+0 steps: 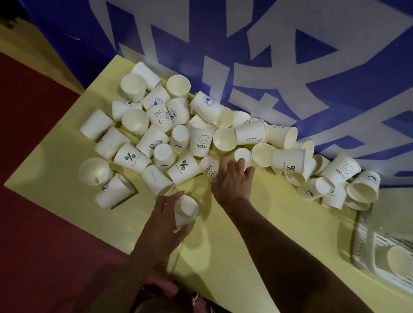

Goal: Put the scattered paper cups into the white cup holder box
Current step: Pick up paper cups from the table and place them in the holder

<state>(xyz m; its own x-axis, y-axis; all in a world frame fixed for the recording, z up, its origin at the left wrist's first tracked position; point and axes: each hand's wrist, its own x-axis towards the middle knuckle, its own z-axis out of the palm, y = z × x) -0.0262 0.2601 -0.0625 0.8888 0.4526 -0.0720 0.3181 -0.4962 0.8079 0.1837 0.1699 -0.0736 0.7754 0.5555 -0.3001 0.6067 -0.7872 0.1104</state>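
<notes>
Reaching over the yellow worktop [253, 245], the right hand [232, 184] spreads its fingers [249, 170] toward light, crushable scattered white paper cups [176, 135], best gripped gently round the wall, while the left hand [165, 220] clasps one small white paper cup [186, 211]

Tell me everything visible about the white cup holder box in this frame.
The white cup holder box sits at the right edge of the yellow table, cut off by the frame. It looks like white plastic with slatted, grille-like walls and a rounded rim. One paper cup lies inside it, on its side. Neither hand touches the box; the scattered cup pile ends just beyond its far side.
</notes>
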